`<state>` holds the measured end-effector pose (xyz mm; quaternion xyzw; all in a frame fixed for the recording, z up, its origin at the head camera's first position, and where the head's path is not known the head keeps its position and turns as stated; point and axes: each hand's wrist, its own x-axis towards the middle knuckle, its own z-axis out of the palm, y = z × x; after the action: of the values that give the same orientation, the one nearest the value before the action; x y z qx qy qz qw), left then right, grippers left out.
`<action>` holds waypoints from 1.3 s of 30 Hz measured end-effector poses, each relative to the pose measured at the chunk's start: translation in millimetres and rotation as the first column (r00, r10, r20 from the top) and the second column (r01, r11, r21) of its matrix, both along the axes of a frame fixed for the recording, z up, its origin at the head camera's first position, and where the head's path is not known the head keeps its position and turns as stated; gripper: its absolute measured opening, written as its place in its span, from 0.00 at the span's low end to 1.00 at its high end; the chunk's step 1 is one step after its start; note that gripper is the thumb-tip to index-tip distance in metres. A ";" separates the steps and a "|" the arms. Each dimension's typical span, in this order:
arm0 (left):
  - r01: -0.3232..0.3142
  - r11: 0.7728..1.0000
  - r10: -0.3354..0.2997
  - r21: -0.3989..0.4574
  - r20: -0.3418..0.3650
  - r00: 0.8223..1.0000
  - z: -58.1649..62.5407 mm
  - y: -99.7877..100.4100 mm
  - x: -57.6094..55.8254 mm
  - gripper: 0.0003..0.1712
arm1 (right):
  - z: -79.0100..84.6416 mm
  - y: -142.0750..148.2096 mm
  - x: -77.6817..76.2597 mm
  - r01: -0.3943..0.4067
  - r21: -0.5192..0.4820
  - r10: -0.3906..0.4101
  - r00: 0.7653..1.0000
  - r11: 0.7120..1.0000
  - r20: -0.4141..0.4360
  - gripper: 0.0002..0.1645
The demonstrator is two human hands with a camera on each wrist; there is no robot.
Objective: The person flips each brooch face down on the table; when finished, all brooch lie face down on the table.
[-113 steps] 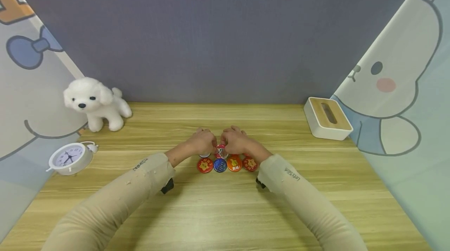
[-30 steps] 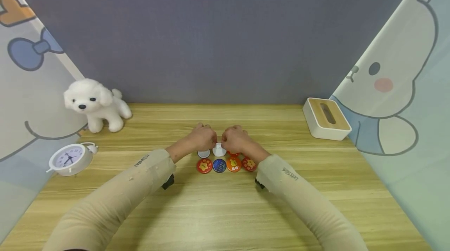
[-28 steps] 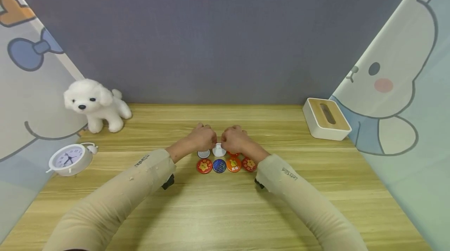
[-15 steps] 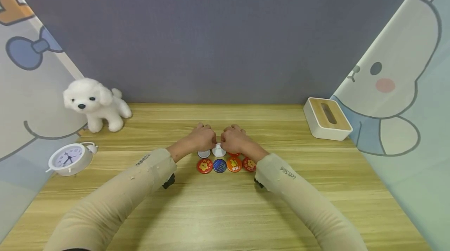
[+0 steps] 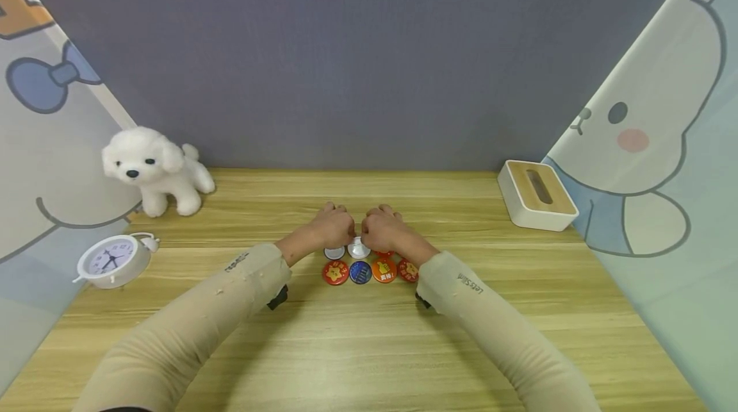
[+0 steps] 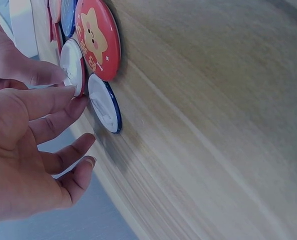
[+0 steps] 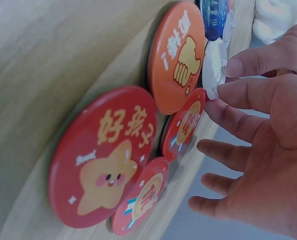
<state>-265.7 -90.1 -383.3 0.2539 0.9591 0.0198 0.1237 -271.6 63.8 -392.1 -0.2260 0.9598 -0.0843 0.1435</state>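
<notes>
Both hands meet at one round button badge point(image 5: 359, 248), white back up, in the back row. My left hand point(image 5: 333, 226) pinches its edge between thumb and index finger. My right hand point(image 5: 385, 229) pinches the same badge from the other side; in the right wrist view its other fingers point(image 7: 223, 152) spread loosely. Beside the left hand lies another white-backed badge point(image 6: 104, 104) with a blue rim. Face up in the front row are a red star badge point(image 5: 336, 272), a blue badge point(image 5: 360, 272), an orange thumbs-up badge point(image 5: 384, 269) and a second red star badge point(image 7: 106, 157).
Two red medal badges point(image 7: 184, 124) lie under and beside the right hand. On the wooden table point(image 5: 357, 348), a white plush dog point(image 5: 155, 168) and a white alarm clock point(image 5: 115, 260) stand at left. A tissue box point(image 5: 538, 194) sits at the back right.
The badge between the hands showed a pinkish-red printed side 3.8 seconds ago; now its white back faces up. Over the last second both hands have stayed almost still on it.
</notes>
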 end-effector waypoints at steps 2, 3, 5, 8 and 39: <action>-0.001 1.000 0.001 -0.003 0.000 1.000 -0.3 0.0 -0.2 0.12 | -0.8 0.0 -0.5 -0.001 -0.003 0.001 1.000 1.000 -0.004 0.15; -0.002 1.000 0.002 -0.004 -0.001 1.000 -0.5 0.1 -0.3 0.12 | -0.9 0.0 -0.5 -0.001 -0.005 0.001 1.000 1.000 -0.005 0.15; 0.000 1.000 0.000 -0.005 -0.004 1.000 -1.1 0.1 -0.6 0.13 | -1.4 0.1 -0.9 -0.001 -0.007 0.001 1.000 1.000 -0.008 0.16; 0.002 1.000 -0.002 -0.006 -0.011 1.000 -1.5 0.4 -0.7 0.13 | -1.6 -0.1 -0.9 -0.003 -0.006 0.003 1.000 1.000 -0.009 0.16; -0.046 0.996 0.046 0.070 -0.010 0.999 0.9 -5.0 -2.4 0.09 | 5.0 8.9 -4.8 0.025 -0.070 -0.027 0.999 0.997 -0.024 0.12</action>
<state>-268.0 -95.1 -382.5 0.2360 0.9641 0.0548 0.1086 -276.4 72.7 -387.1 -0.2193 0.9609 -0.1167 0.1225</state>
